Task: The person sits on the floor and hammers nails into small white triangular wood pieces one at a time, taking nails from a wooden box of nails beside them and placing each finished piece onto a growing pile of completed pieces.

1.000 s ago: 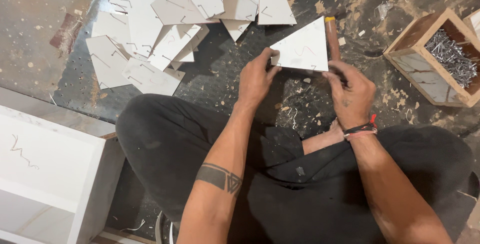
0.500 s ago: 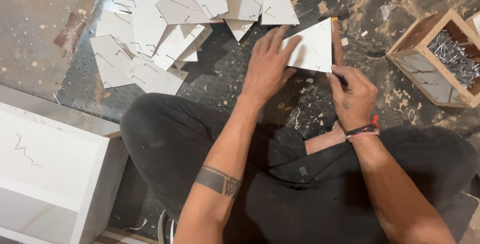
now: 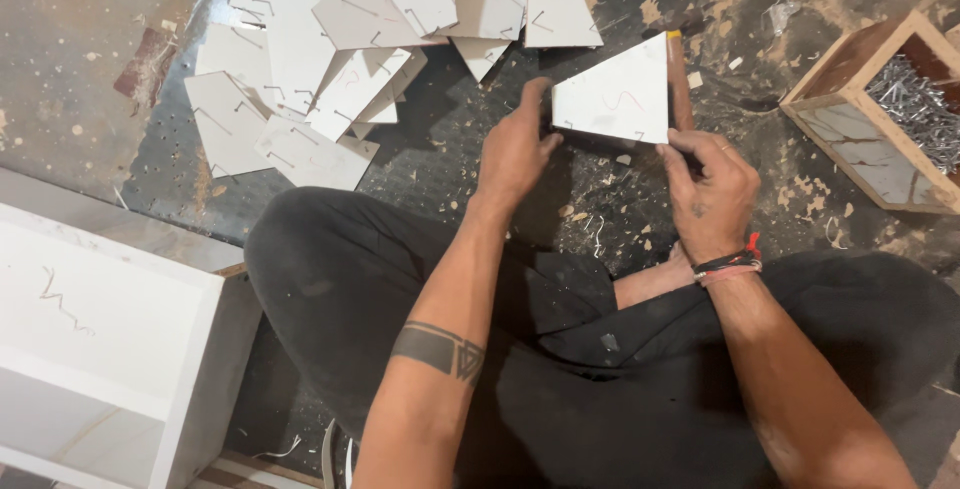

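left hand (image 3: 515,149): fingers curled on the left corner of the white triangular panel (image 3: 618,99), thumb up along its edge, pinning it in place
right hand (image 3: 708,184): fingertips pressed on the panel's lower right corner and against the brown wooden strip (image 3: 679,79); no tool seen in it
panel location: flat on the dark floor (image 3: 440,164) in front of the crossed legs, right edge touching the strip
nearby: pile of white cut panels (image 3: 340,59) up left with staples in them, wooden box of staples (image 3: 880,114) at right, white cabinet (image 3: 100,349) lower left
risk 1: panel slides off the strip edge, looks likely if either hand eases, since only fingertips hold it
risk 2: loose staples and chips under the panel could tilt it
risk 3: fingers sit at the joint line, could get pricked
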{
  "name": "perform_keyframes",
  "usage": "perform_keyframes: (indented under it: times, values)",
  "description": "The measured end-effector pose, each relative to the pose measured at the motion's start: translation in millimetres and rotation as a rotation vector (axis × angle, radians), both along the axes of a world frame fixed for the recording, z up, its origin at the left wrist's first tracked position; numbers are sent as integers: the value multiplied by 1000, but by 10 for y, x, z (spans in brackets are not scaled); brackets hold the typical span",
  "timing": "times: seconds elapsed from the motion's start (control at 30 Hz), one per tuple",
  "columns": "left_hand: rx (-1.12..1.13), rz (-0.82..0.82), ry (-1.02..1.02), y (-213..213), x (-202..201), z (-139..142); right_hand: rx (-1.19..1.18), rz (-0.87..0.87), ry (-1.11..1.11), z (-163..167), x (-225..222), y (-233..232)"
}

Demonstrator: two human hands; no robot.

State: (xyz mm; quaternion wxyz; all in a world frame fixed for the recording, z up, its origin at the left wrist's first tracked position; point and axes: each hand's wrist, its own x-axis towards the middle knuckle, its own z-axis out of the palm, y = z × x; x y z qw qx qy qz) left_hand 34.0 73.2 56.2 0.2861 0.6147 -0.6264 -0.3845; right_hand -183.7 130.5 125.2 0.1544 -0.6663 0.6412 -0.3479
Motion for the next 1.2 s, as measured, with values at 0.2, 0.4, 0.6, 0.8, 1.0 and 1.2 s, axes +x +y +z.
perform_keyframes:
  times: [0.2,0.4,0.6,0.8,1.0,1.2]
  values:
    - [-67,-40,-67,39,-13,-70,-21,14,8,-2,4,1]
    - [-115,-35,-118,24,13,-189,-11,20,-16,-9,12,-2]
    - [-99,-21,-119,26,-11,-242,-16,20,-4,-17,0,-4]
    - [93,26,308,17,-73,-254,20,-17,-40,-25,12,-3]
    - [407,256,861,-18,-193,-353,9,-21,-35,-5,30,9]
    - [496,347,960,-56,-287,-601,11,-40,-49,-22,40,25]
